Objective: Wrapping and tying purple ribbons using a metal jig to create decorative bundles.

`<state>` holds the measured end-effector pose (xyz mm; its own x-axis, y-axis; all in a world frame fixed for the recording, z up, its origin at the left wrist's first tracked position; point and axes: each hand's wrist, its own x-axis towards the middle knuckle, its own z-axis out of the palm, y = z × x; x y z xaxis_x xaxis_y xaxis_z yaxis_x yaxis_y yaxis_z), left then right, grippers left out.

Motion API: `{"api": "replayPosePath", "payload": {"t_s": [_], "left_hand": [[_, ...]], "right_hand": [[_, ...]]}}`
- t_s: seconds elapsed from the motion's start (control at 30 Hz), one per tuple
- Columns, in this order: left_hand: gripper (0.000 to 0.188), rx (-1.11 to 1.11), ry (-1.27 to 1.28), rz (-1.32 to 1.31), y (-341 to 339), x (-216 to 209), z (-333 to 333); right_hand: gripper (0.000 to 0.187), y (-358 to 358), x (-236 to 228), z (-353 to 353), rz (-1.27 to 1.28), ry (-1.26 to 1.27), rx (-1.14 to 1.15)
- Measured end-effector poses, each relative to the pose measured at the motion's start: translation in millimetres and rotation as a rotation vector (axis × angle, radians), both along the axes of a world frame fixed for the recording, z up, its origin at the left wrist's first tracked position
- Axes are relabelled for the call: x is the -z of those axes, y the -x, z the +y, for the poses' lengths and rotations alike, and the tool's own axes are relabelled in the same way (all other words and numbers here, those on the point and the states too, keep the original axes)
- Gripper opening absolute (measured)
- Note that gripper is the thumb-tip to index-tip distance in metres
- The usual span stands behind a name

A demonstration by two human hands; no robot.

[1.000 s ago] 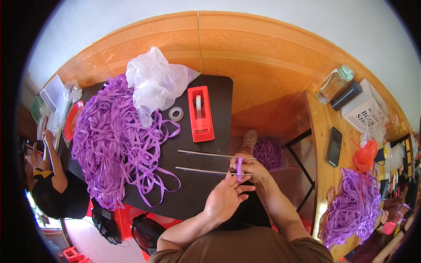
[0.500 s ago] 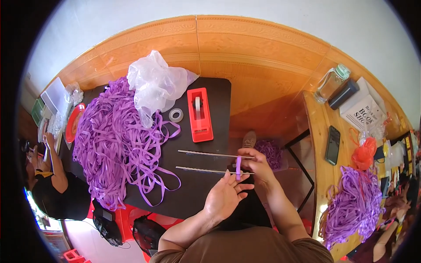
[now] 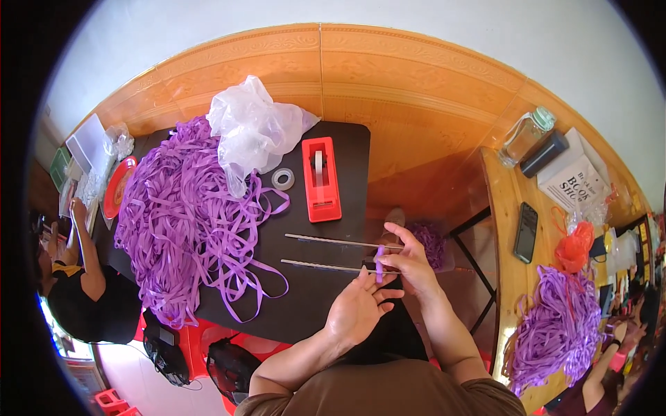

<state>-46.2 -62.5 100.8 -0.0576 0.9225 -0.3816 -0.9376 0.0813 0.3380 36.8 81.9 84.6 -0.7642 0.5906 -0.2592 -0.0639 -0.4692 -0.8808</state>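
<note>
Two thin metal rods (image 3: pixel 325 265) stick out leftward, side by side, over the dark table's right part. Near their right ends a short purple ribbon (image 3: pixel 379 266) runs across from one rod to the other. My left hand (image 3: pixel 357 305), palm turned up, has its thumb and fingertips closed at the lower rod and the ribbon's lower end. On the other side, my right hand (image 3: pixel 411 265) pinches at the ribbon between the rods, its index finger raised above the upper rod. Fingers partly hide the rods' right ends.
A large purple ribbon heap (image 3: pixel 177 222) covers the table's left, beside a clear plastic bag (image 3: pixel 257 128), a tape roll (image 3: pixel 283 179) and a red tape dispenser (image 3: pixel 321 180). A wooden table (image 3: pixel 510 277) at right bears a phone (image 3: pixel 526 232) and more ribbon (image 3: pixel 558 326). People sit at both sides.
My right index finger has lifted away from the upper rod, and the right hand has come onto the ribbon. My left hand stays nearly in place at the lower rod.
</note>
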Motion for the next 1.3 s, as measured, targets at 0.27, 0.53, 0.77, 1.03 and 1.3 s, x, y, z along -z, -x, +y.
{"api": "replayPosePath", "payload": {"t_s": [0.27,0.53,0.77,1.03,1.3], "left_hand": [[0.058,-0.004,-0.001,0.005,0,-1,1],[0.058,-0.010,-0.004,0.004,0,-1,0],[0.058,-0.009,0.000,-0.002,-1,-1,1],[0.060,-0.009,-0.022,-0.005,-1,1,0],[0.060,0.001,-0.027,0.007,-1,-3,2]], "right_hand": [[0.065,4,2,-3,0.004,-0.020,0.023],[0.066,2,5,-5,0.036,0.048,0.018],[0.057,4,22,-4,0.117,0.418,0.012],[0.066,10,28,-6,0.393,0.717,-0.086],[0.077,16,46,-2,0.690,0.843,-0.214]]}}
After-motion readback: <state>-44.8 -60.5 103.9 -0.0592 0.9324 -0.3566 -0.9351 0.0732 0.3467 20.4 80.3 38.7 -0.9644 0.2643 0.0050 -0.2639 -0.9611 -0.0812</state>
